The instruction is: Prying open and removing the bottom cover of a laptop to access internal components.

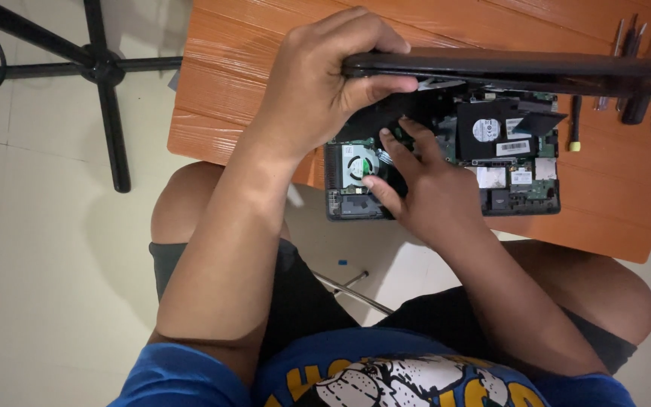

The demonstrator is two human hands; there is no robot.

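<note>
An opened laptop base (446,162) lies on the orange wooden desk (250,68), its near edge hanging slightly over the desk's front at six o'clock. Its insides are bare: a round cooling fan (361,167) at nine o'clock, a black hard drive (491,130) toward two o'clock, and green circuit boards (518,181) at four o'clock.

The left hand (318,83) is closed around the left end of a dark, flat cover panel (521,71), thumb under and fingers over, holding it raised above the base at twelve o'clock. The right hand (423,188) is open and holds nothing, its fingertips (387,138) spread and pressing on the parts just beside the fan.

At two o'clock on the desk several screwdrivers (631,45) lie together, and a thin yellow-tipped tool (575,124) lies beside the base. A black stand (99,64) is on the tiled floor at ten o'clock.
</note>
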